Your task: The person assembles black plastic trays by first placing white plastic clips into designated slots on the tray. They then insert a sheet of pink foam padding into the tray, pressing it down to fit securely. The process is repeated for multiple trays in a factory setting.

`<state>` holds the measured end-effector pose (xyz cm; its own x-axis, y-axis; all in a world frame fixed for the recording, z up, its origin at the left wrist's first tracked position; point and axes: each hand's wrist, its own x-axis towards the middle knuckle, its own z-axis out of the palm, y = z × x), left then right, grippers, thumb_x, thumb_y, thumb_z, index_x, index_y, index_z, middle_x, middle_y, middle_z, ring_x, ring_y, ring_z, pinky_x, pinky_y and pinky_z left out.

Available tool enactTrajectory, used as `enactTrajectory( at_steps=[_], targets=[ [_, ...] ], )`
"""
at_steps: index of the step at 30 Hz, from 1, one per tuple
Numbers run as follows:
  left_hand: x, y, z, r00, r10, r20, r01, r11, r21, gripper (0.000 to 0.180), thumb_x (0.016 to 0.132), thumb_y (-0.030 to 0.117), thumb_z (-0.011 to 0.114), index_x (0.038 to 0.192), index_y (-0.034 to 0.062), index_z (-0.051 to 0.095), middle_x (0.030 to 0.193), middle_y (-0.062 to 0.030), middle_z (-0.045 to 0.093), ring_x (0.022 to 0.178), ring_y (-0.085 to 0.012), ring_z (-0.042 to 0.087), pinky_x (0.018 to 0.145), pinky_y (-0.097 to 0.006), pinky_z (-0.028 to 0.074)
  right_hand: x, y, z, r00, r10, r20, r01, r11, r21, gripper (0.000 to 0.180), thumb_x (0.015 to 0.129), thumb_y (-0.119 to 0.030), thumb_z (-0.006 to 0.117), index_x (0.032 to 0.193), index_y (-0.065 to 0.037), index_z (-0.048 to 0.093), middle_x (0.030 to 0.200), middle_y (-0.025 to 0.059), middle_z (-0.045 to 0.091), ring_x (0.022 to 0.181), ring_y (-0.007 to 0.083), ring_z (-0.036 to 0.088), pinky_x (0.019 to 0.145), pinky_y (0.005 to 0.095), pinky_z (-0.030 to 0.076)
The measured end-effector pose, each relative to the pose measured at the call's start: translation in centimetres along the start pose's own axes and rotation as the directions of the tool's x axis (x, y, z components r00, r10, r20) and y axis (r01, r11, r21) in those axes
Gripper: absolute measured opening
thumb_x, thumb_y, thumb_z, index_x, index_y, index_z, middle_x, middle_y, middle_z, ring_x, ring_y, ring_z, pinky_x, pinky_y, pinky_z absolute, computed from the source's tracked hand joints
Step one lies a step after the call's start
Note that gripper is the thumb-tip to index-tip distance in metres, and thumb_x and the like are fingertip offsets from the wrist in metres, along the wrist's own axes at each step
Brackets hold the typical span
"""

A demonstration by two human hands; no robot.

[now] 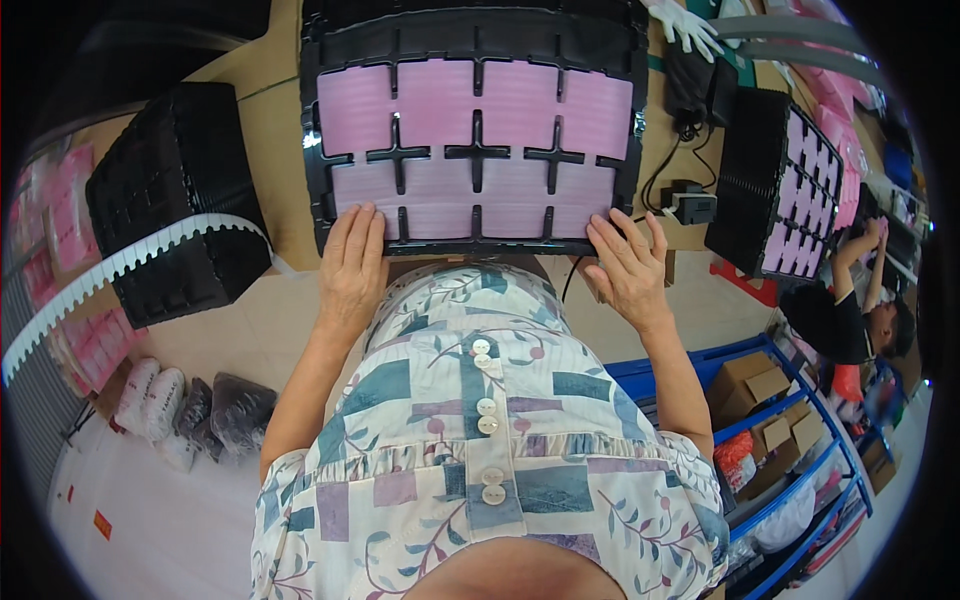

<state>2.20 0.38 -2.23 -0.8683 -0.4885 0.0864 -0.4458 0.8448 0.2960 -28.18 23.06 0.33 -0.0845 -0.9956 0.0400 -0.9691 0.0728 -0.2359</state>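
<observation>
A black plastic tray (415,39) with compartments lies before me on the table. Pink foam pieces (436,104) fill its two nearer rows, while its far row shows bare black plastic. My left hand (349,262) rests on the tray's near left corner, its fingers stretched out over the pink foam and nothing gripped. At the near right corner, my right hand (630,262) lies with fingers spread, the tips touching the tray's edge and foam.
Stacked black trays (178,200) stand at left, beside a white notched strip (130,268). Another stack (770,190) with pink foam stands at right. A power adapter (690,203) with cables and a white glove (685,25) lie nearby. A blue rack (790,415) holds cartons; another person (850,310) is at far right.
</observation>
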Motion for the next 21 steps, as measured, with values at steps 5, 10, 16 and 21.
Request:
enactTrajectory(
  at_steps=[5, 10, 16, 21],
  targets=[
    [-0.3, 0.1, 0.0, 1.000, -0.004, 0.003, 0.004, 0.993, 0.115, 0.057, 0.072, 0.000, 0.068, 0.127, -0.0037, 0.054, 0.135, -0.0165, 0.052, 0.126, -0.0338, 0.049, 0.110, -0.049, 0.033, 1.0, -0.4, 0.0, 0.995, 0.091, -0.028, -0.091, 0.996, 0.001, 0.042, 0.085, -0.031, 0.065, 0.118, -0.004, 0.065, 0.127, 0.0049, 0.061, 0.126, 0.0226, 0.051, 0.112, 0.0522, 0.026],
    [2.0, 0.6, -3.2, 0.997, -0.066, 0.026, 0.069, 0.991, -0.111, 0.052, 0.076, 0.008, 0.072, 0.125, -0.0023, 0.055, 0.131, -0.0155, 0.054, 0.123, -0.0350, 0.050, 0.108, -0.046, 0.036, 2.1, 1.3, -0.3, 0.981, 0.106, -0.163, -0.083, 0.987, 0.138, 0.038, 0.080, -0.022, 0.072, 0.113, -0.004, 0.066, 0.122, 0.0067, 0.063, 0.121, 0.0250, 0.053, 0.110, 0.0530, 0.027],
    [10.2, -1.9, -3.0, 0.989, 0.097, -0.113, -0.103, 0.993, -0.049, 0.050, 0.077, 0.014, 0.075, 0.124, 0.0045, 0.059, 0.131, -0.0144, 0.054, 0.120, -0.0362, 0.051, 0.100, -0.044, 0.043, 9.8, 4.1, -0.6, 0.970, 0.056, -0.239, -0.058, 0.998, -0.002, 0.040, 0.076, -0.025, 0.075, 0.112, -0.010, 0.066, 0.122, 0.0049, 0.061, 0.117, 0.0242, 0.053, 0.108, 0.0495, 0.031],
    [11.6, -4.3, -2.7, 0.995, 0.100, -0.029, -0.101, 0.993, -0.059, 0.044, 0.078, 0.016, 0.074, 0.119, 0.0061, 0.061, 0.126, -0.0117, 0.057, 0.115, -0.0319, 0.054, 0.096, -0.042, 0.046, 10.3, 6.2, -0.4, 0.987, -0.058, -0.153, 0.070, 0.995, 0.077, 0.036, 0.075, -0.025, 0.076, 0.108, -0.013, 0.067, 0.115, 0.0025, 0.062, 0.110, 0.0215, 0.056, 0.108, 0.0485, 0.032]
  ],
)
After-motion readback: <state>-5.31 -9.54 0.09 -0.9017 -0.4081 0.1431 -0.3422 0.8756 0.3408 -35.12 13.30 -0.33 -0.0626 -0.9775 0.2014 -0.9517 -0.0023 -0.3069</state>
